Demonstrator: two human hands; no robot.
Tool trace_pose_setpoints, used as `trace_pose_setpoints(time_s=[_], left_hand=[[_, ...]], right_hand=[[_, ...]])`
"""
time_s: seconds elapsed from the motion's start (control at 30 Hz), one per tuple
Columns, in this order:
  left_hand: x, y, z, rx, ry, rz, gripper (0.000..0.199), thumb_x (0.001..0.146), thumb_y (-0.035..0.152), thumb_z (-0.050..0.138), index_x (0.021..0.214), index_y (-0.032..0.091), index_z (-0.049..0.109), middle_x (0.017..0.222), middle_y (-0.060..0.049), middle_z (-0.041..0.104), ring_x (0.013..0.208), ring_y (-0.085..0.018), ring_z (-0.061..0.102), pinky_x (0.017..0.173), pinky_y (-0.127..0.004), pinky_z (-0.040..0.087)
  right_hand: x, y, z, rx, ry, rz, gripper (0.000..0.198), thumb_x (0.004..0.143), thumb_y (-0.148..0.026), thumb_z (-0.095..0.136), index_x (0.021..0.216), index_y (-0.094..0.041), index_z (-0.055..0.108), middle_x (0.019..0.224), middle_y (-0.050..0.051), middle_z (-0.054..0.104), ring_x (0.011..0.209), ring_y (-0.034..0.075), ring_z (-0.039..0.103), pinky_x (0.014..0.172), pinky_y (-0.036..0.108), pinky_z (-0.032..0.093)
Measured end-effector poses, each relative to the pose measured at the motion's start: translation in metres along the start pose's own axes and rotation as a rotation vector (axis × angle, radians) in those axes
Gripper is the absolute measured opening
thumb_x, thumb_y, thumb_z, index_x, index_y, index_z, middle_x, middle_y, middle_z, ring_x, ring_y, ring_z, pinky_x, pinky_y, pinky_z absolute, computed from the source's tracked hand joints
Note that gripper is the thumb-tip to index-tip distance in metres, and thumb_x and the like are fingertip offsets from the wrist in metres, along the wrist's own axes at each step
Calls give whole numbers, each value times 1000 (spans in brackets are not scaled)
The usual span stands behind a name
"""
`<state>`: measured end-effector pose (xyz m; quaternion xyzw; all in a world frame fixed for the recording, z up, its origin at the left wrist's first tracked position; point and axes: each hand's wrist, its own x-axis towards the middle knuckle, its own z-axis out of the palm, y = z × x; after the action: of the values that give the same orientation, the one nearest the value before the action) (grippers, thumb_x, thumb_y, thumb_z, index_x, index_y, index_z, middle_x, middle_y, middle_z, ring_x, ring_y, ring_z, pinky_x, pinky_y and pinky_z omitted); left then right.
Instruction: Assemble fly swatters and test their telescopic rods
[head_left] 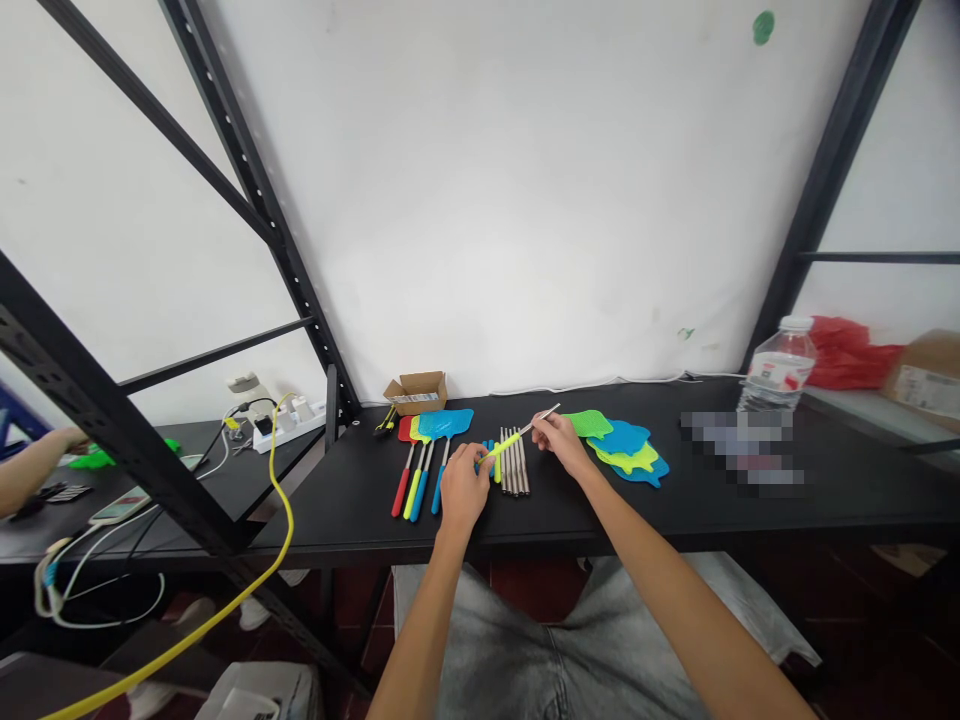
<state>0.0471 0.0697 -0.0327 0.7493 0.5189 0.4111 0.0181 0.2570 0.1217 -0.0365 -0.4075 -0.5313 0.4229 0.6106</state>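
A thin metal rod with a yellow grip [517,437] slants at frame centre above the black table [825,490]. The left hand [463,489] pinches its yellow end, the right hand [559,440] pinches the shaft. Bare metal rods [514,466] lie just below.

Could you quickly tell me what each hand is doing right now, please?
Left hand: closed on the yellow handle of the rod.
Right hand: pinching the metal rod.
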Motion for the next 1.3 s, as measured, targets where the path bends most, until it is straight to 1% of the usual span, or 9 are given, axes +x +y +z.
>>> trace_pose_setpoints(time_s=[0.43, 0.67, 0.77, 0.93, 1.13, 1.3], left_hand=[[0, -3, 1, -9, -6, -10, 10, 89, 25, 54, 90, 20, 63, 83, -2, 62, 76, -16, 58, 67, -25, 40], [0, -5, 2, 32, -35, 2, 17, 91, 24, 51, 96, 21, 67, 87, -5, 66, 85, -20, 59, 74, -30, 42], [0, -5, 2, 39, -30, 16, 18, 92, 24, 51, 96, 21, 68, 87, -5, 66, 85, -20, 58, 74, -30, 42], [0, -4, 1, 54, -30, 44, 18, 93, 24, 50, 94, 21, 68, 86, -5, 66, 84, -20, 58, 74, -29, 41], [1, -4, 0, 51, -29, 55, 22, 95, 27, 47, 98, 21, 68, 88, -6, 66, 88, -20, 60, 77, -30, 43], [2, -1, -1, -2, -15, 60, 30, 97, 33, 42, 103, 21, 68, 92, -7, 65, 87, -20, 61, 73, -28, 45]], right_hand=[[-3, -3, 1, 18, -61, -41, 27, 76, -47, 63, 77, -20, 63, 57, -1, 59, 45, 11, 48, 43, 23, 31], [-5, -7, 1, 5, -105, -52, 30, 76, -49, 64, 72, -19, 62, 57, 0, 59, 47, 11, 48, 43, 24, 30], [-5, -6, 0, 6, -134, -58, 31, 77, -49, 63, 69, -19, 61, 57, 0, 59, 48, 11, 48, 44, 23, 31], [-5, -3, -1, 3, -155, -57, 34, 78, -51, 64, 68, -18, 61, 58, 1, 60, 49, 11, 49, 45, 23, 31], [-5, -3, -1, -21, -172, -69, 36, 80, -52, 62, 67, -18, 61, 58, 2, 60, 50, 11, 49, 45, 23, 30], [-3, -1, -2, -22, -165, -48, 37, 79, -52, 63, 66, -17, 61, 60, 2, 61, 50, 10, 49, 45, 23, 30]])
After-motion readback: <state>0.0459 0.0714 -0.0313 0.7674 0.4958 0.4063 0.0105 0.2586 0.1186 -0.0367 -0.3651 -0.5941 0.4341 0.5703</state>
